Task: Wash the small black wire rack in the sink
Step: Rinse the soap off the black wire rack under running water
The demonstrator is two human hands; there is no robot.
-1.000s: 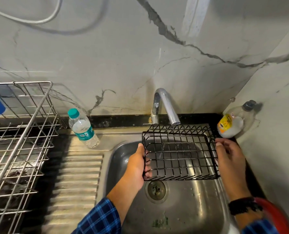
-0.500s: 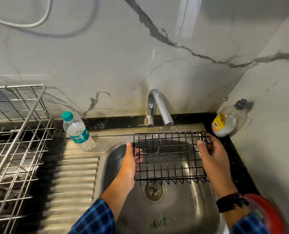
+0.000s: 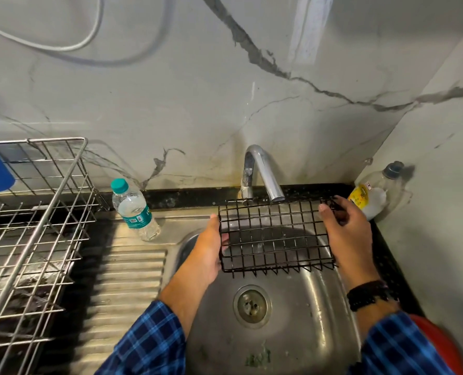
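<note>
– Black wire rack (image 3: 276,231) is held over the steel sink (image 3: 309,323), far edge under the tap (image 3: 263,169) spout. My left hand (image 3: 210,247) grips its left edge, and my right hand (image 3: 346,234) has fingers curled round the far right corner. Tips?

– I'd tilt it slowly so water reaches every wire, then flip.

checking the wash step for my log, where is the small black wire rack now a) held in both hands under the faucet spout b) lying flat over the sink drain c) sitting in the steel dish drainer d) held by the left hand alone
A: the left hand and right hand grip opposite edges of the black wire rack, just below the faucet, over the sink.
</note>
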